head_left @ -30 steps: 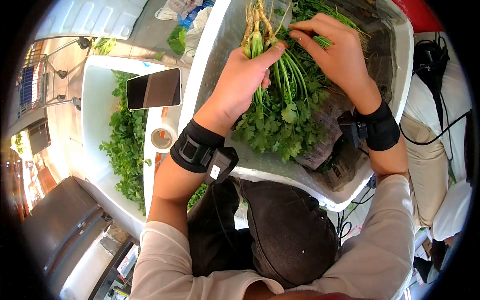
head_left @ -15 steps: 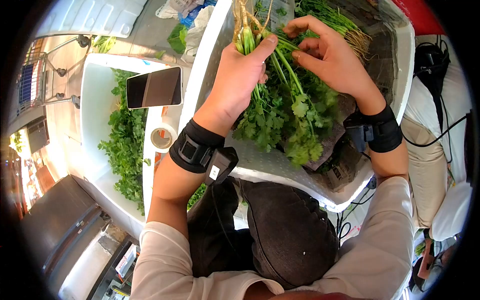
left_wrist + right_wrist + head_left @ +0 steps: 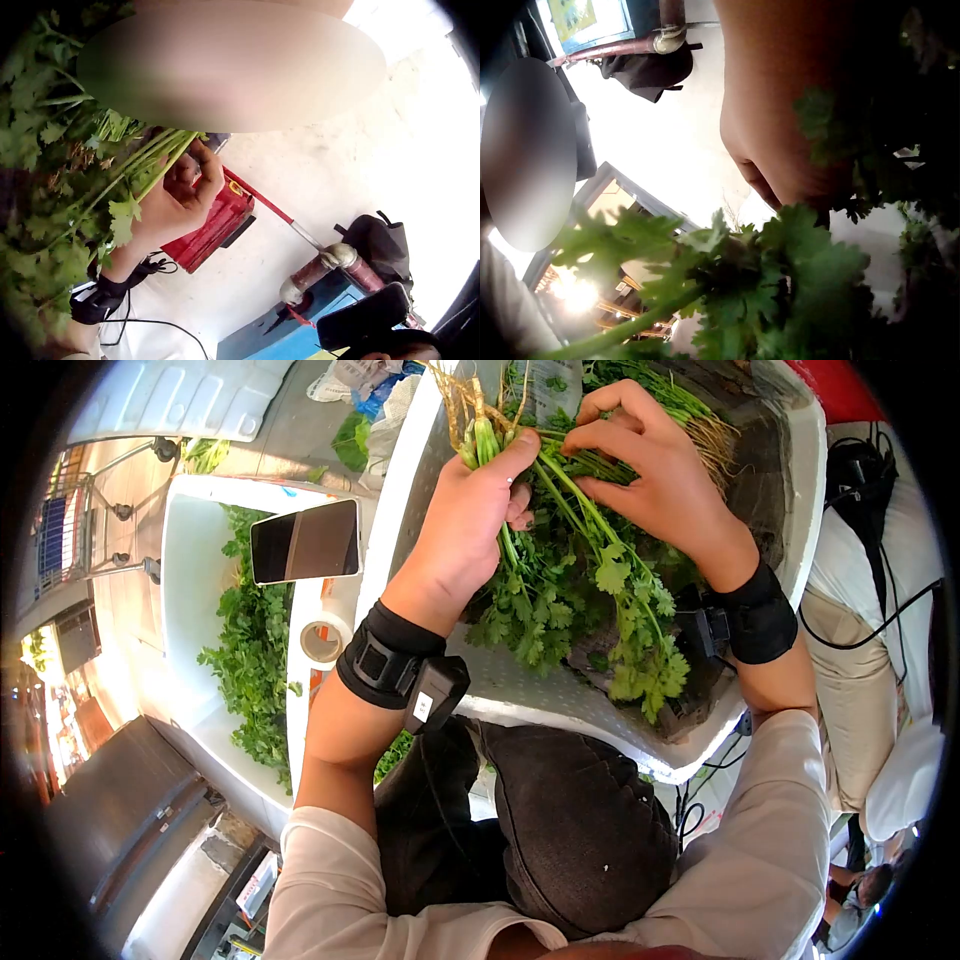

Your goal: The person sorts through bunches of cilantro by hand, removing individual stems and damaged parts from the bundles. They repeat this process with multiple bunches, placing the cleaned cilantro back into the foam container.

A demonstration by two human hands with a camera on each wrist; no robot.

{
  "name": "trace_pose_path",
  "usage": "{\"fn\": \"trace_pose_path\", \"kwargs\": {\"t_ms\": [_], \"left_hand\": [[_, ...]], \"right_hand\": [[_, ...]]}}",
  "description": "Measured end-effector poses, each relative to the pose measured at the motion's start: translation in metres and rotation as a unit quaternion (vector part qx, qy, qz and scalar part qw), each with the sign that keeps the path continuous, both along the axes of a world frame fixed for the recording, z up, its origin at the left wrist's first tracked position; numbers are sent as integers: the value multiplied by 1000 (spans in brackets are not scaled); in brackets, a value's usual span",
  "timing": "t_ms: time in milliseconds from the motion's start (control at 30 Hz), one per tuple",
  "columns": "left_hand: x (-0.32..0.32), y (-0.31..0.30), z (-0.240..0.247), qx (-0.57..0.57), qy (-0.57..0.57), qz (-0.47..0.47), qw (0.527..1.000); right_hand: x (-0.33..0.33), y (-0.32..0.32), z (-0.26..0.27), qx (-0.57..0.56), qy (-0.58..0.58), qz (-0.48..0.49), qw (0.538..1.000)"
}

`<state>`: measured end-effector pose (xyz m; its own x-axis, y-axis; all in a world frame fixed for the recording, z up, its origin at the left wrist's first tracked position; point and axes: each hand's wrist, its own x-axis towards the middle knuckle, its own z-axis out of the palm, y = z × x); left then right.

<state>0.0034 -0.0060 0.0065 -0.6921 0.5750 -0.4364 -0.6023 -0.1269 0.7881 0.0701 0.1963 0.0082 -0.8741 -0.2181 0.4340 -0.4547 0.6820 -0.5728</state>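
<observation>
My left hand (image 3: 460, 525) grips a bunch of coriander (image 3: 530, 620) just below its pale roots (image 3: 478, 402), thumb across the stems, leaves hanging toward me. Beside it, my right hand (image 3: 660, 475) has bent fingers at a few green stems (image 3: 590, 520) that slant away from the bunch. The left wrist view shows the right hand (image 3: 161, 217) pinching stems (image 3: 154, 161) near their ends; a blurred oval covers the area above. Large coriander leaves (image 3: 795, 277) fill the lower right wrist view. Both hands are over a white foam box (image 3: 560, 720).
More rooted coriander (image 3: 710, 435) lies at the foam box's far right. To the left, a phone (image 3: 308, 540) and a tape roll (image 3: 322, 636) rest by a second white box (image 3: 190, 570) holding greens (image 3: 245, 680). Cables (image 3: 890, 620) hang at the right.
The left hand has shifted slightly left with the bunch. Several leafy stems have swung right and toward me, away from the bunch. The right hand's fingers have moved onto these stems.
</observation>
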Motion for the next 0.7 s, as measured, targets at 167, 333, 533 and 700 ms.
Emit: {"fn": "trace_pose_path", "kwargs": {"t_ms": [167, 333, 533, 700], "left_hand": [[0, 0, -1, 3, -3, -5, 1000], [1, 0, 1, -6, -5, -14, 1000], [2, 2, -1, -28, 4, -11, 1000], [3, 3, -3, -1, 11, -52, 999]], "right_hand": [[-3, 2, -7, 80, 100, -8, 992], [-5, 0, -1, 79, 138, -19, 987], [-3, -3, -2, 27, 91, -11, 995], [-5, -2, -7, -53, 49, -44, 996]]}}
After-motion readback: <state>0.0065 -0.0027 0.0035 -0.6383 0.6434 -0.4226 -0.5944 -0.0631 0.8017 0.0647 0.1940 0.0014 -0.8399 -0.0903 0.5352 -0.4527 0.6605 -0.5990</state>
